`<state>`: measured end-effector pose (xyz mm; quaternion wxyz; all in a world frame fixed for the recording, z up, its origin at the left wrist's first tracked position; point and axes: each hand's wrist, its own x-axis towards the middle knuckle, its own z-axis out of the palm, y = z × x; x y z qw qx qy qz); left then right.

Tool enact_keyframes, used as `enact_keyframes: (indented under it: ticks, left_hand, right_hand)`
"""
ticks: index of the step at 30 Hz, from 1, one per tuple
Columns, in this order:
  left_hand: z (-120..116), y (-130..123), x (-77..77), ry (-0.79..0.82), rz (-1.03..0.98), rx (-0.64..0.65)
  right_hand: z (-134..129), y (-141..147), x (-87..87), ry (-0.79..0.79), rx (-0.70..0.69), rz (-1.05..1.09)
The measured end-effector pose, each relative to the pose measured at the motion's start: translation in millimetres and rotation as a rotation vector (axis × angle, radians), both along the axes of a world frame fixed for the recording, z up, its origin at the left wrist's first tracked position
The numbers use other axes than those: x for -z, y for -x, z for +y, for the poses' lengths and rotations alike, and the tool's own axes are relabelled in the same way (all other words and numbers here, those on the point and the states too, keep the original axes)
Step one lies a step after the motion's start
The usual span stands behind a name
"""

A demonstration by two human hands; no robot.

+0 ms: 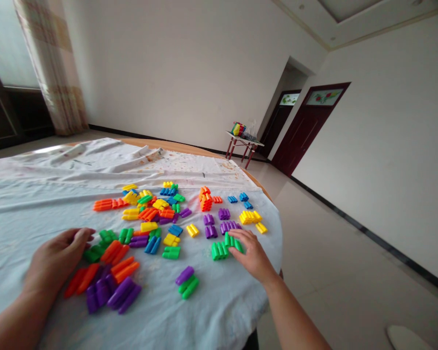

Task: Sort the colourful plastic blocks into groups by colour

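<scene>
My right hand pinches a green block at the right side of the table, close against another green block. Just beyond it lie purple blocks, with yellow blocks to their right. On the left, my left hand has its fingers curled at the edge of some green blocks; its fingertips are partly hidden, so what they hold is unclear. Orange blocks and purple blocks lie in front of that hand.
A mixed pile of coloured blocks covers the table's middle. Orange blocks are stacked beyond, near small blue blocks. A purple block touches a green one near me. A cloth covers the round table. A small table stands far off.
</scene>
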<state>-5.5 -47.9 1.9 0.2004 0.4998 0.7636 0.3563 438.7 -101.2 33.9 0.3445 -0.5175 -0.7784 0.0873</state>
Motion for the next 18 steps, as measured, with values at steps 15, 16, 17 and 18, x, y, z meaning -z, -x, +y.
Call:
enact_keyframes:
  ticks: [15, 16, 17, 18]
  left_hand:
    - [2, 1, 4.7, 0.007, 0.009, 0.007]
    - [2, 2, 4.7, 0.012, 0.0, 0.003]
    - [2, 2, 4.7, 0.011, -0.01, -0.003]
    - [2, 2, 4.6, 0.008, -0.015, -0.006]
  right_hand:
    - [-42, 15, 14.2, 0.158, -0.181, -0.089]
    - [-42, 15, 15.2, 0.157, -0.169, -0.091]
    - [-43, 15, 15.9, 0.153, -0.157, -0.088]
    - [-43, 15, 16.4, 0.15, -0.149, -0.082]
